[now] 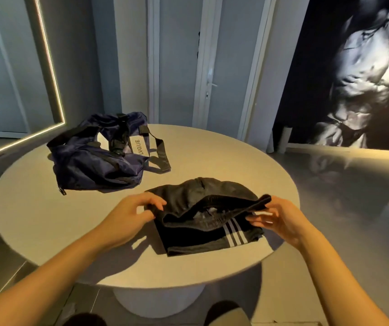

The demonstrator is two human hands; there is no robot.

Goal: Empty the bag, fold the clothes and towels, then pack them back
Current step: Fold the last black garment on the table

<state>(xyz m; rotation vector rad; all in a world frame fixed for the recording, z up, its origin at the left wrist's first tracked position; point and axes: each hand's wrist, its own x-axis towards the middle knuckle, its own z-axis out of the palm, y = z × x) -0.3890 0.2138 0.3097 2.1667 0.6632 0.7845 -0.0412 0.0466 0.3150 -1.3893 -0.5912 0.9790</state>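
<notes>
Our left hand (139,214) pinches the left edge of the black shorts (200,238) with curled fingers. Our right hand (280,220) pinches the raised waistband at its right end, the other fingers loosely spread. We see the shorts, marked with three white stripes, lying on the near half of the round white table (47,220). A slumped navy duffel bag (94,163) sits apart, farther back on the left.

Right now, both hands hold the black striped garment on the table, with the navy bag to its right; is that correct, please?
No: the head view shows the navy bag left of the striped garment; the left hand and right hand do hold it.
</notes>
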